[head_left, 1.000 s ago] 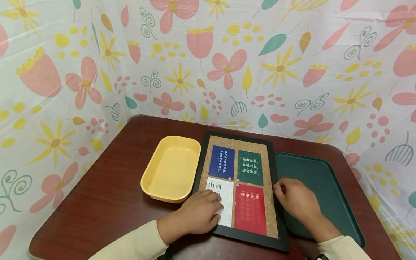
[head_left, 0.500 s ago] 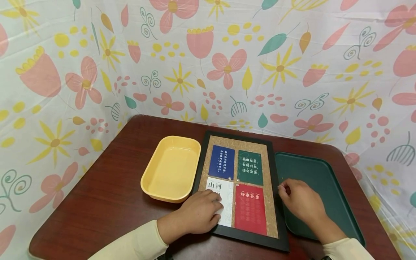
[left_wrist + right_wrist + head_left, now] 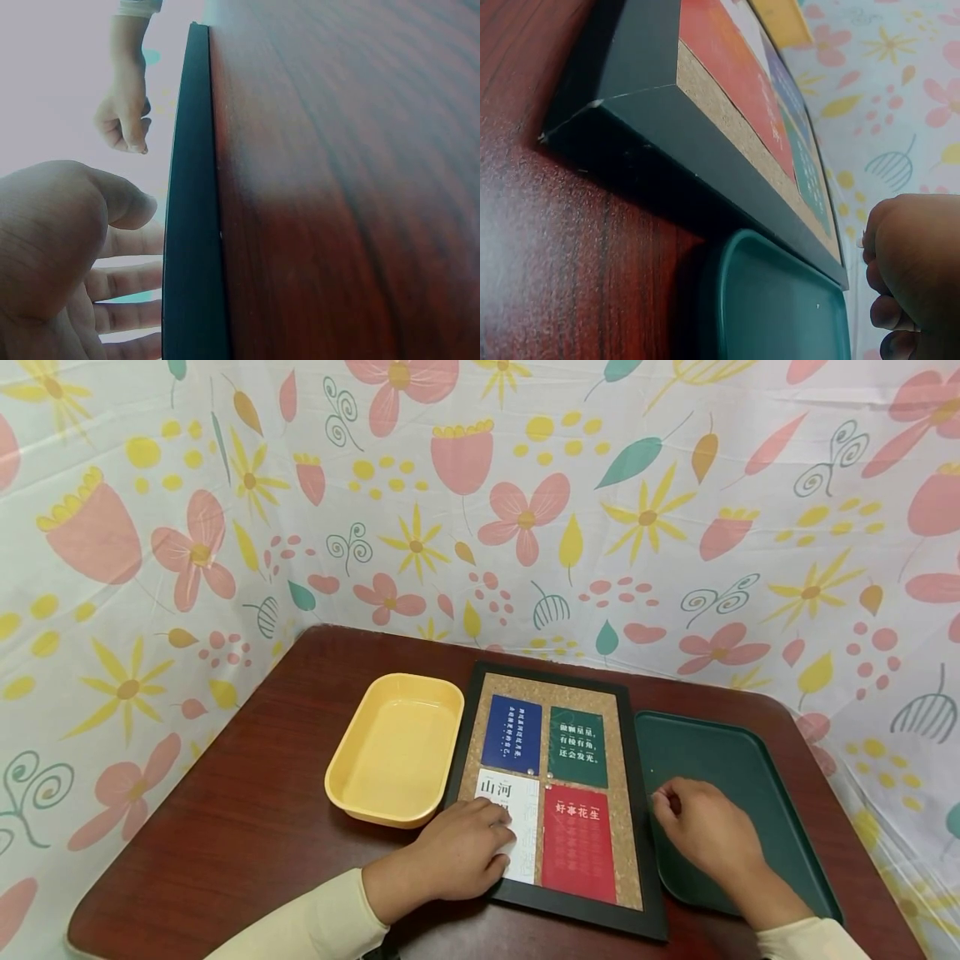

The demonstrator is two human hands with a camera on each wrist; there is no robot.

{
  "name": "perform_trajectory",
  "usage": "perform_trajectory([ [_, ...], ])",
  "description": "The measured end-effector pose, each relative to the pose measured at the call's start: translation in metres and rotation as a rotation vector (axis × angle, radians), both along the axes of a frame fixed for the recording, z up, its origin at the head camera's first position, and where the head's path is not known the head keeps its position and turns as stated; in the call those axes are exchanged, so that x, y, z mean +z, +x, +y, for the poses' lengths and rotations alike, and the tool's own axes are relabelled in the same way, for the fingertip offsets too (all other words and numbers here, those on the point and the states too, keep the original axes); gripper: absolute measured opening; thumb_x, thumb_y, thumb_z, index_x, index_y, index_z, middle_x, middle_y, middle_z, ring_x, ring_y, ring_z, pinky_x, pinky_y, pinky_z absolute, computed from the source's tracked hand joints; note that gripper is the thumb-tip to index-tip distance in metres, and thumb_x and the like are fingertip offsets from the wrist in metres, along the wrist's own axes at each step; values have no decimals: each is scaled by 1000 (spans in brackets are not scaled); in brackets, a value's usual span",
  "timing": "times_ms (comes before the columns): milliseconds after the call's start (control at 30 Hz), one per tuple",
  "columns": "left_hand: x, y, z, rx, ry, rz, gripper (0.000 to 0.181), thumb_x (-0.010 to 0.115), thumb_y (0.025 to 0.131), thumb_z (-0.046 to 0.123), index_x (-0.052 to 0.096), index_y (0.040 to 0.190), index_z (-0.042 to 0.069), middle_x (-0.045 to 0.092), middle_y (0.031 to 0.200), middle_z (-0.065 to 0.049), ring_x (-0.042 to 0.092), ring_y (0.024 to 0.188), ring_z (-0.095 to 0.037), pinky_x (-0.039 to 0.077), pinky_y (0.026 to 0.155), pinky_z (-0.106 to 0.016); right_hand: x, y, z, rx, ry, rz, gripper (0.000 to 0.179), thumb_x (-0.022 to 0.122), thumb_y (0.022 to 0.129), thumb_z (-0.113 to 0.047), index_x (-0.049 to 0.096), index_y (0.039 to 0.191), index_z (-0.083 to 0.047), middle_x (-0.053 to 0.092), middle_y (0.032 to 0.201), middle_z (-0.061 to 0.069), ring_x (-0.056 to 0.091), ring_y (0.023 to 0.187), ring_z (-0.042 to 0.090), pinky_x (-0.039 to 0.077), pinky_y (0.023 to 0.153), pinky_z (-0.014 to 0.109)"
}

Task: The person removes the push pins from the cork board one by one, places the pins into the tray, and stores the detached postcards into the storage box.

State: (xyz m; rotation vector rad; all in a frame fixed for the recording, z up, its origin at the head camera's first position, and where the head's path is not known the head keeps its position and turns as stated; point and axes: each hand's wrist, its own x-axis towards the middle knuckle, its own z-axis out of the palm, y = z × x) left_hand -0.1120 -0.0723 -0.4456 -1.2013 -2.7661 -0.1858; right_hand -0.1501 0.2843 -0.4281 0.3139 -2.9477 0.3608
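Note:
A cork board in a black frame [image 3: 570, 904] lies on the table with blue [image 3: 513, 733], green [image 3: 577, 747], white [image 3: 525, 852] and red [image 3: 579, 852] cards. My left hand [image 3: 465, 847] rests over the white card, covering part of its print. The left wrist view shows its fingers [image 3: 124, 281] straight, reaching over the frame's edge. Above the near part of the dark green tray [image 3: 720, 760], my right hand [image 3: 705, 827] has curled fingers. A tiny pale pushpin [image 3: 860, 242] sticks out between its thumb and forefinger, mostly hidden.
A yellow plastic tray [image 3: 393, 752] stands left of the board. Small clear pins [image 3: 549, 786] show near the cards' inner corners, and a tiny pale speck [image 3: 652, 770] lies on the green tray. Floral cloth [image 3: 525, 527] hangs behind the table [image 3: 225, 827].
My right hand has moved right and slightly nearer, from the board's right edge to over the green tray. My left hand has kept its place on the white card.

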Motion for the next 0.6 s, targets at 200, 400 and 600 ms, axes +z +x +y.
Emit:
perform_trajectory([
  [200,0,0,0,-1,2,6,15,65,96,32,74,104,23,65,117,3,59,109,-17,49,90,-36,-1,2,5,-6,-6,-5,11,69,95,-21,70,94,-10,56,76,-4,47,63,13,38,50,33],
  [400,1,1,0,-2,4,12,15,66,96,32,74,104,22,65,116,3,59,109,-16,50,90,-35,-1,4,8,-11,-15,-28,12,67,97,-21,71,97,-9,57,77,-4,47,63,12,38,50,33],
  [600,1,0,0,-1,2,10,15,66,96,32,74,104,22,65,116,3,59,109,-16,49,90,-35,0,6,13,-10,-24,-41,14,65,98,-21,72,99,-9,59,80,-4,47,63,12,38,50,33],
])
